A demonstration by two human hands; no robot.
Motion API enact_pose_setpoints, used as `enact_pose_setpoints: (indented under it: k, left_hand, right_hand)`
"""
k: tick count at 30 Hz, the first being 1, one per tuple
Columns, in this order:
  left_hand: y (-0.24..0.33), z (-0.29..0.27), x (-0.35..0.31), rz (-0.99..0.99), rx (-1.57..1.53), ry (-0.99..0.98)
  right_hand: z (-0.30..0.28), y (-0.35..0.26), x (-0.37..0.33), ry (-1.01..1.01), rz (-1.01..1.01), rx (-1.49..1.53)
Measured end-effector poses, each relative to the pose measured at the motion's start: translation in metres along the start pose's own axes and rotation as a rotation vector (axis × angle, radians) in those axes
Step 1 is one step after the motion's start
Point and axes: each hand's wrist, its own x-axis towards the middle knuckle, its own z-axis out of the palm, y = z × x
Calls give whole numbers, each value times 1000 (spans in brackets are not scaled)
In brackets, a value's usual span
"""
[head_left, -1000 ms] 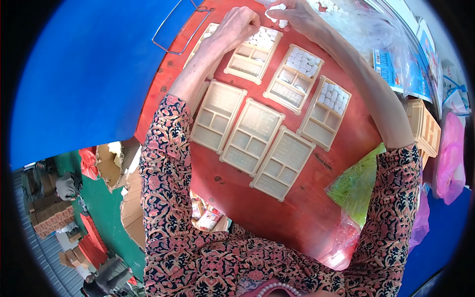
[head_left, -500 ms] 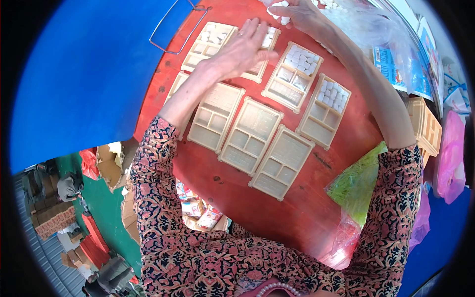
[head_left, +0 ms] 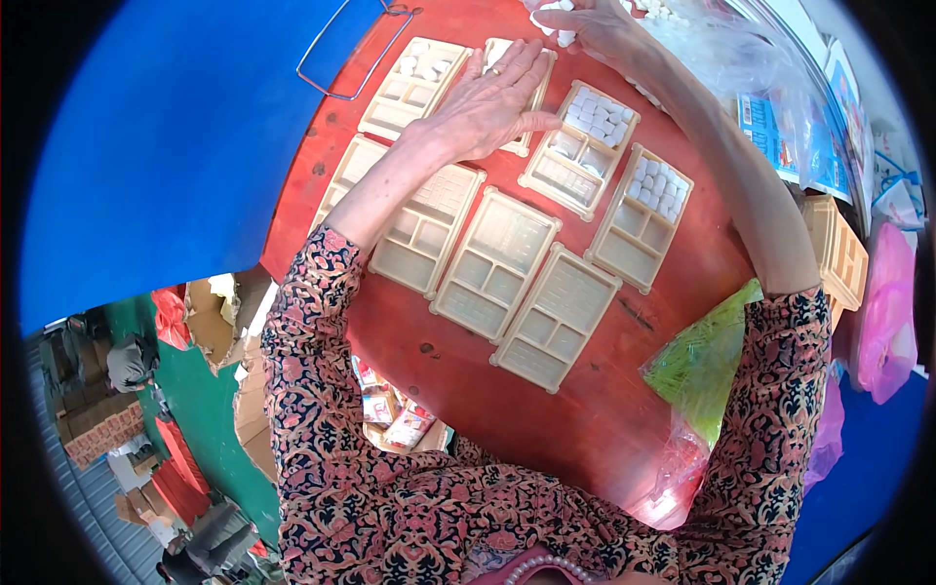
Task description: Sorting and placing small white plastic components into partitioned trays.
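Observation:
My left hand (head_left: 487, 109) lies flat with fingers stretched and thumb apart, over the upper compartment of a cream compartment tray (head_left: 518, 145) and hiding most of it. At the far edge my right hand (head_left: 600, 31) curls around several small white pieces (head_left: 556, 21), some showing past its fingertips. Right of my left hand, a tray (head_left: 554, 197) has its large compartment filled with rows of white pieces (head_left: 597, 115). Another filled tray (head_left: 622, 244) stands beside it. The far-left tray (head_left: 382, 119) carries only a few loose white pieces (head_left: 419, 66).
Several trays with bare compartments (head_left: 497, 263) form a nearer row on the red table (head_left: 439, 390). Clear plastic bags (head_left: 721, 58) lie at the far right. A green mesh bag (head_left: 702, 346) is by my right forearm, near stacked trays (head_left: 835, 255). A wire handle (head_left: 327, 83) stands far left.
My left hand has shifted slightly to the right and lies further over its tray, covering white pieces that showed before. My right hand stays nearly in place, still holding white pieces.

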Motion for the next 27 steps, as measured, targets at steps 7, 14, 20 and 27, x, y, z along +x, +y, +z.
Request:
enact_pose_setpoints:
  k: [7,14,20,27]
  left_hand:
    - [4,-3,4,9,-47,-14]
    - [6,2,-6,108,-24,76]
    - [-23,-21,-35,-55,-79,191]
    - [-81,-10,-58,-311,-322,408]
  right_hand:
    - [-4,10,5,-152,-221,131]
    - [-5,13,1,-10,120,-99]
    - [15,30,12,-90,160,-91]
    - [107,24,36,-188,-118,-524]
